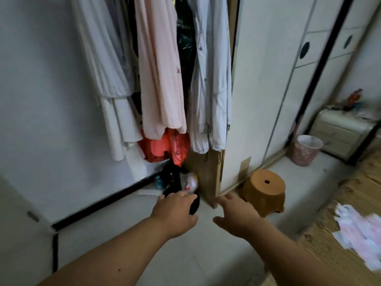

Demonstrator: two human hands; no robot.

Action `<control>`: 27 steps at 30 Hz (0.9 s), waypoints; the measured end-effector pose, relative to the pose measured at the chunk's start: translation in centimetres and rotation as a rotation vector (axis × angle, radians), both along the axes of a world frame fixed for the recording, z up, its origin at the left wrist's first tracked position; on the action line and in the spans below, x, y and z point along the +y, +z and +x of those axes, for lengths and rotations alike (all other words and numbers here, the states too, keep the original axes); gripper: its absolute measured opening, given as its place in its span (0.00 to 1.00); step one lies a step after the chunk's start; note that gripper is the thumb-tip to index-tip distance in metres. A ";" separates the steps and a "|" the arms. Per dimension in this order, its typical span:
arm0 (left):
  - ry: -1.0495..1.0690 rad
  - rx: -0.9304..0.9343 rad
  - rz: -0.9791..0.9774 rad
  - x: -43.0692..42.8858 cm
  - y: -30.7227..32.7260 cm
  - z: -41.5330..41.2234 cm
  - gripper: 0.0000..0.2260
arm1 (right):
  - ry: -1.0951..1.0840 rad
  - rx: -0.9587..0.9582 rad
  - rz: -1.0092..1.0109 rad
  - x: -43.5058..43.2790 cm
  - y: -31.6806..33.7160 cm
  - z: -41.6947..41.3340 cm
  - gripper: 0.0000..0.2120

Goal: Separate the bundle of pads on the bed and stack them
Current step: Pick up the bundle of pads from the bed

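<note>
A blurred heap of pink and white pads (pixel 358 234) lies on the woven bed mat (pixel 321 256) at the lower right edge of the head view. My left hand (pixel 175 213) and my right hand (pixel 237 215) stretch forward over the floor, well left of the pads. Both hold nothing, with fingers loosely extended. The hands are about a hand's width apart, pointing toward the wardrobe corner.
Clothes (pixel 160 75) hang in an open wardrobe ahead, a red bag (pixel 165 147) below them. A brown plastic stool (pixel 263 190) stands on the floor beside my right hand. A pink bin (pixel 307 149) and a white drawer unit (pixel 342 131) sit at the right.
</note>
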State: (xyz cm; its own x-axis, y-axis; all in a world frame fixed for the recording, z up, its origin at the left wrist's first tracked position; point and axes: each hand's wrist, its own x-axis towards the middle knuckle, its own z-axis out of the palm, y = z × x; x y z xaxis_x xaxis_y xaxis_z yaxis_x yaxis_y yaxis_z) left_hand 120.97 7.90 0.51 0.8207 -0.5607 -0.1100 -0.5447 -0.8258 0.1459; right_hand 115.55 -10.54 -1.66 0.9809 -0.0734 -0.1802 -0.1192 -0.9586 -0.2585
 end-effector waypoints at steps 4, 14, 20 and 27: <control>-0.177 0.019 0.024 -1.3 -0.7 6.8 0.25 | -0.171 0.064 0.026 -0.4 -2.0 4.0 0.26; -0.465 0.211 0.080 -11.1 -3.4 13.8 0.26 | -0.540 0.093 0.082 -6.9 -3.7 5.8 0.25; -0.646 0.228 0.102 -21.8 -3.8 16.1 0.25 | -0.696 0.120 0.088 -15.0 -3.9 5.3 0.25; -0.845 0.214 0.131 -42.3 -3.0 17.7 0.21 | -0.907 0.084 0.123 -31.2 -2.6 5.5 0.26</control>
